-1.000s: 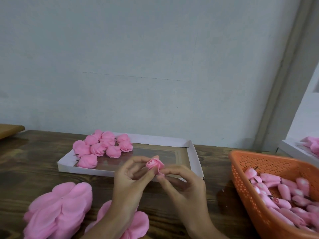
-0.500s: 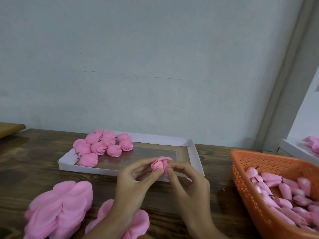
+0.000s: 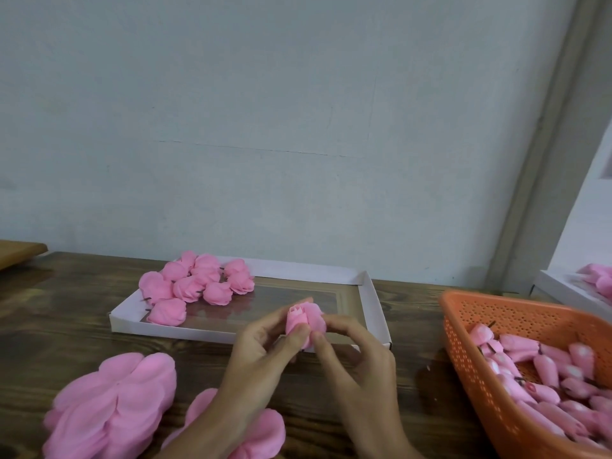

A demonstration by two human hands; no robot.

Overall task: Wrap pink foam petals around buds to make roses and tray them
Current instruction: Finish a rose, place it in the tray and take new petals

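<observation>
Thumbs have drawn together under the rose (image 3: 303, 321), pinched between left hand (image 3: 261, 354) and right hand (image 3: 359, 357) over the tray's (image 3: 198, 332) near wall.

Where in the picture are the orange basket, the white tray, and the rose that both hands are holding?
orange basket (image 3: 463, 366): head view, on its perforated near wall.
white tray (image 3: 371, 306): head view, on its right wall.
rose (image 3: 305, 316): head view, on its pink outer petals.
</observation>
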